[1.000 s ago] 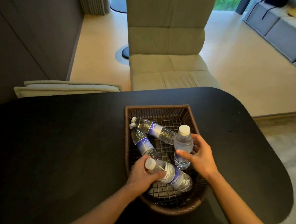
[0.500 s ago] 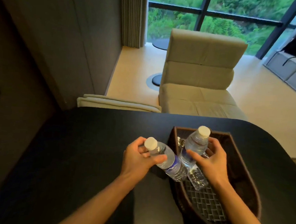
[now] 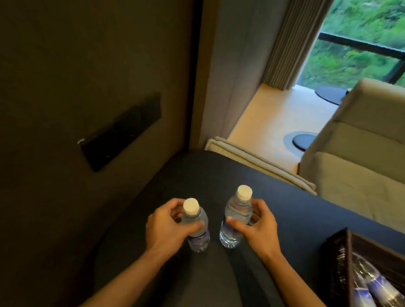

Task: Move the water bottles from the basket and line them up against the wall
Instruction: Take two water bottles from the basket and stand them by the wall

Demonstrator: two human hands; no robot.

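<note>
Fingers wrap each bottle — both upright.

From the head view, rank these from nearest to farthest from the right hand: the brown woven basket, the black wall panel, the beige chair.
From the right hand:
1. Brown woven basket, lower right on the table.
2. Beige chair, beyond the table, upper right.
3. Black wall panel, far left on the wall.

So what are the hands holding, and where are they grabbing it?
Each hand holds one water bottle. The left hand wraps the left bottle around its upper body, under the cap. The right hand grips the right bottle around its middle.
</note>
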